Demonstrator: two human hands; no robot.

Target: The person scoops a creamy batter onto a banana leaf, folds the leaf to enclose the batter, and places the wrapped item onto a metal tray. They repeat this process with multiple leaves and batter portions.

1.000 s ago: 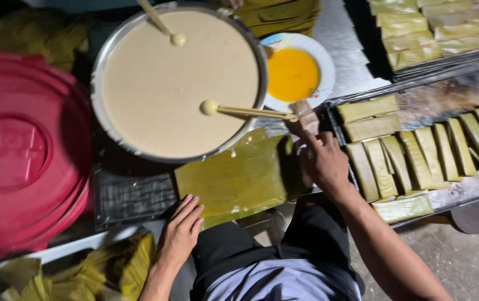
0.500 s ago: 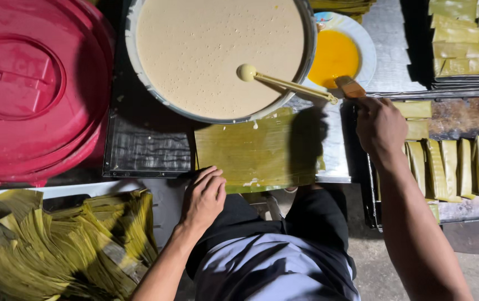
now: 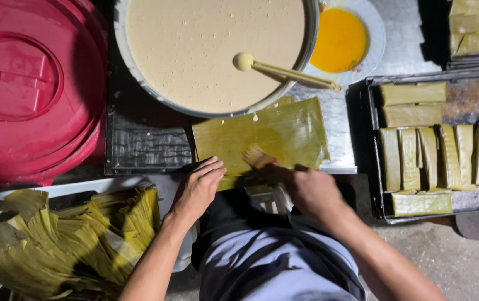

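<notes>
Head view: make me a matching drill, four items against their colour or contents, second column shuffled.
Column one:
1. big round basin
2. small plate
3. round lid
4. brush in the right hand

Column two:
A. red plastic
B. bristles on the flat green leaf
C. pale beige batter with a ladle resting in it
D. pool of orange-yellow liquid

Pairs: 1-C, 2-D, 3-A, 4-B.
The left hand presses the leaf's near edge.
</notes>
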